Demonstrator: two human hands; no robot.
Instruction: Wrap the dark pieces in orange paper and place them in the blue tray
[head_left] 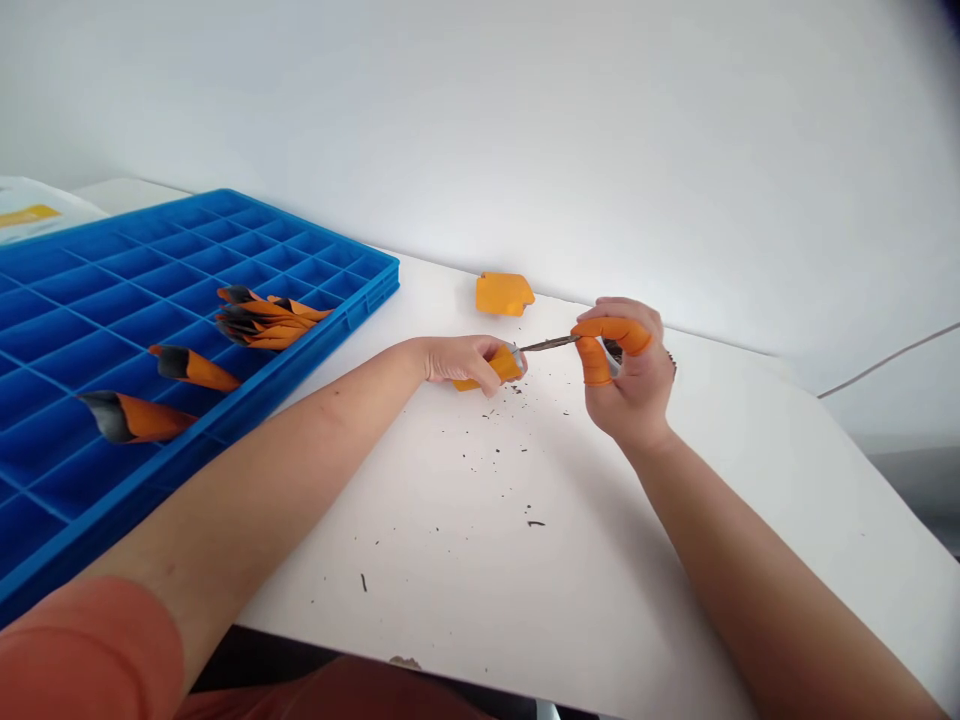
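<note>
My left hand (469,362) is closed round a small orange pouch (491,370), its opening facing right. Orange finger covers sit on the thumb and forefinger of my right hand (630,365), which pinch a thin dark strip (551,343). The strip's left end reaches the mouth of the pouch. Behind my right fingers is more dark material, mostly hidden. A flat orange piece (504,294) lies on the white table (420,480) near the wall, beyond my left hand. Dark crumbs and slivers are scattered on the table below my hands.
At the left stands a blue tray (398,272) divided into compartments. Several orange and black rolled pouches (274,322) lie in it, with two more (142,418) nearer me. A white wall closes off the back. A thin cable (892,362) runs at the right.
</note>
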